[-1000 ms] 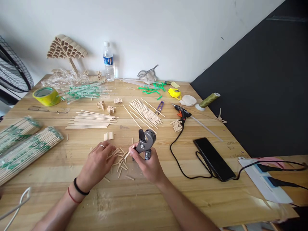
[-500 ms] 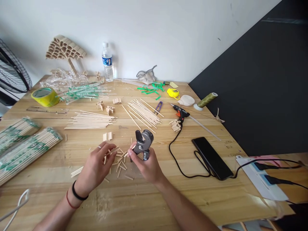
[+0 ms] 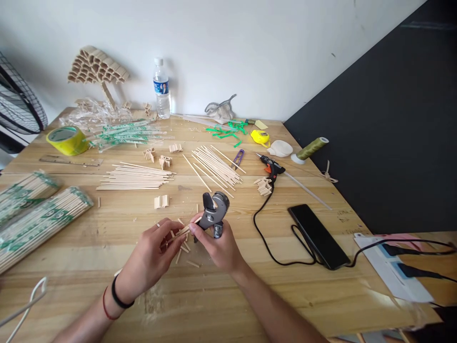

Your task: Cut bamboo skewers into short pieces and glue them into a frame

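Gripping the grey cutter (image 3: 213, 214) near the counter's (image 3: 250, 295) middle, the right hand (image 3: 217, 245) is clenched on its handles; the left hand (image 3: 153, 255) pinches a short stick (image 3: 181, 232) beside the blade. Fingertips so close risk a nick, or the stub could fly off.

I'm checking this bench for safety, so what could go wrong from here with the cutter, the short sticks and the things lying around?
1. The left hand holds short sticks close to the cutter gripped by the right hand; fingertips could get nipped.
2. Cut pieces are scattered loosely under the hands; more may roll or scatter off.
3. The glue gun trails a black cord beside the right forearm; a snag could drag it.
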Motion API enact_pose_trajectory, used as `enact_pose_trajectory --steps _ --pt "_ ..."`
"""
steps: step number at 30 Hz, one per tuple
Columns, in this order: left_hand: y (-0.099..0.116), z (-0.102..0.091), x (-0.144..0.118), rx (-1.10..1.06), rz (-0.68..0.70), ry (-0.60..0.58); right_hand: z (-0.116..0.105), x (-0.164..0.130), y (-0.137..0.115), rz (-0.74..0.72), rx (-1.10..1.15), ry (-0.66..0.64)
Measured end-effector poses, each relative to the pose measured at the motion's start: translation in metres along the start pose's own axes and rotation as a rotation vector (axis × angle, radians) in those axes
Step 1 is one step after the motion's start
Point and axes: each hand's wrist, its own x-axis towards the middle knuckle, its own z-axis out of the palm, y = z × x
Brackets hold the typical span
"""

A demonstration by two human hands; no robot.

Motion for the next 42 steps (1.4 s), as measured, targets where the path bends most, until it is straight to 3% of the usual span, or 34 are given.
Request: enact_pose_trajectory --steps 3,10,18,25,34,42 --pt "0.002 -0.003 0.001 -0.056 -0.056 -0.002 0.0 0.0 -0.001 0.005 -0.001 -0.009" --pt "0.003 -0.004 0.003 -0.065 -0.037 0.006 0.0 0.0 -0.001 0.011 -0.015 0.0" --pt "0.0 -0.002 0.0 -0.09 -0.02 0.044 0.001 -0.002 0.006 -0.084 -0.068 0.083" --pt "-0.003 0.001 -0.002 -0.006 0.051 0.1 0.001 -0.003 0.006 -0.134 -0.216 0.149" --pt "-0.008 0.005 -0.005 0.178 0.176 0.13 0.001 -0.004 0.009 -0.319 -0.411 0.178" --pt "-0.008 0.005 -0.004 0.187 0.178 0.124 0.001 -0.004 0.011 -0.354 -0.454 0.172"
